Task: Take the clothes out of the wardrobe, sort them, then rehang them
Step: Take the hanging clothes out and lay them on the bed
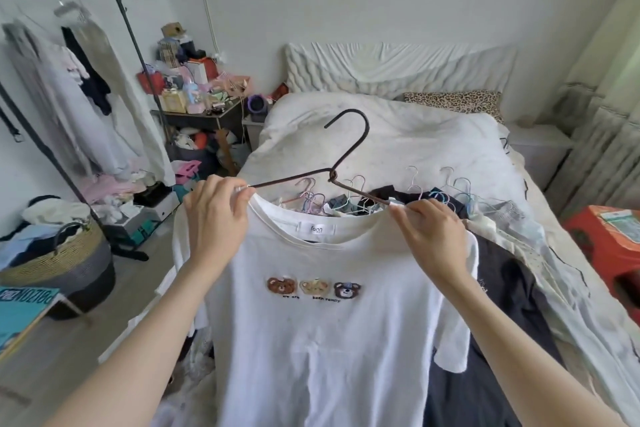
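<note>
Hands hold up a white T-shirt (322, 340) with three little bear faces on the front. It hangs in front of the bed (398, 135). The left hand (214, 218) pinches the shirt's neck edge and one end of a dark wire hanger (341, 163). The right hand (427, 229) pinches the neck edge at the hanger's other end. The hanger's hook tips up and to the left. Behind the shirt, a pile of small hangers (433, 191) and dark clothes (512, 291) lie on the bed. A clothes rack (128, 24) with pale clothes stands on the left, near a basket (65, 260).
</note>
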Available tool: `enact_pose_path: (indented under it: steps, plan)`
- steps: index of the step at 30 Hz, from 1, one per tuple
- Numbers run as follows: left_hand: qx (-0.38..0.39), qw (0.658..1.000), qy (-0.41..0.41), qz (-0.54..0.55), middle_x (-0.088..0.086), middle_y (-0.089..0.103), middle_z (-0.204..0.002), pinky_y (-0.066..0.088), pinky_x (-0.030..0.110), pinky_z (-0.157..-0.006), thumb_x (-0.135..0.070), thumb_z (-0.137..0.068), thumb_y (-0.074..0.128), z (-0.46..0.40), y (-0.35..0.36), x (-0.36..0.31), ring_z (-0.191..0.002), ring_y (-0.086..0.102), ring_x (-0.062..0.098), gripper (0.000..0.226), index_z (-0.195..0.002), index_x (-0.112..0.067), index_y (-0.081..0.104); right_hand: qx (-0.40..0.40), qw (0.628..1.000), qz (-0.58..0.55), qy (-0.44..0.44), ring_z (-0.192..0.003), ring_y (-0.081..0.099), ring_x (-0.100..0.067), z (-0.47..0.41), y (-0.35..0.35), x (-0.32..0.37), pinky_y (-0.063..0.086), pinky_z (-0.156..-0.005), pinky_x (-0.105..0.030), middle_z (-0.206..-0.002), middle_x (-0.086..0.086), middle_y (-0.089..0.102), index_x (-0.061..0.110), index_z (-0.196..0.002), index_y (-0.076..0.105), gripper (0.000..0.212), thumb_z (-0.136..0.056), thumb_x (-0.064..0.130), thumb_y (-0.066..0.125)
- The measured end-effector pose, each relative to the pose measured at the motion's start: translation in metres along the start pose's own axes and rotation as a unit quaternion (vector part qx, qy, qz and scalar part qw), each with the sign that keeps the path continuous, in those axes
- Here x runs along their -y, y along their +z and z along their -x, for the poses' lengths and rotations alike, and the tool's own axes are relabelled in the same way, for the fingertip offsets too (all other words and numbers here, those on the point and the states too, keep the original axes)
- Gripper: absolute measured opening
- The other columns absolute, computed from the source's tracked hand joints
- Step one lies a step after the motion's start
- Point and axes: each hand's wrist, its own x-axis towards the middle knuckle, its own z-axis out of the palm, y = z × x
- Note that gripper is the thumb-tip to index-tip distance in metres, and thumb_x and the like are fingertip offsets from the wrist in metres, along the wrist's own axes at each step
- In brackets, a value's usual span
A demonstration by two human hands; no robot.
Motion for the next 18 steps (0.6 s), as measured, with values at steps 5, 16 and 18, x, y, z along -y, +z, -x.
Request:
enact_pose_path:
  steps: [5,16,18]
  plan:
    - [0.073,0.997,-0.011,-0.021,0.011,0.060,-0.086,0.039,0.043,-0.073,-0.015,-0.087,0.062,-0.033,0.070,0.030,-0.082,0.057,0.034,0.008,-0.087,-0.007,0.064,0.044,0.999,0.006,0.031,-0.076,0.057,-0.026,-0.042,0.067,-0.034,0.043,-0.069,-0.036,-0.073,-0.004,0.064,0.011,-0.072,0.068,0.035,-0.082,0.045,0.062]
    - [0.273,0.956,-0.052,-0.094,0.016,0.059,-0.090,0.036,0.043,-0.075,-0.025,-0.094,0.052,-0.069,0.253,0.104,-0.089,0.055,0.037,0.021,-0.088,-0.007,0.062,0.195,0.961,0.054,0.190,-0.082,0.051,-0.030,-0.099,0.230,-0.124,0.030,-0.069,-0.033,-0.074,-0.005,0.056,0.007,-0.069,0.059,0.029,-0.081,0.033,0.063]
    - [0.283,0.952,-0.053,-0.102,0.017,0.059,-0.091,0.037,0.044,-0.075,-0.025,-0.094,0.051,-0.076,0.276,0.119,-0.091,0.054,0.037,0.022,-0.089,-0.007,0.062,0.200,0.957,0.061,0.201,-0.077,0.048,-0.027,-0.108,0.255,-0.131,0.029,-0.069,-0.031,-0.069,-0.002,0.050,0.008,-0.065,0.056,0.030,-0.080,0.033,0.063]
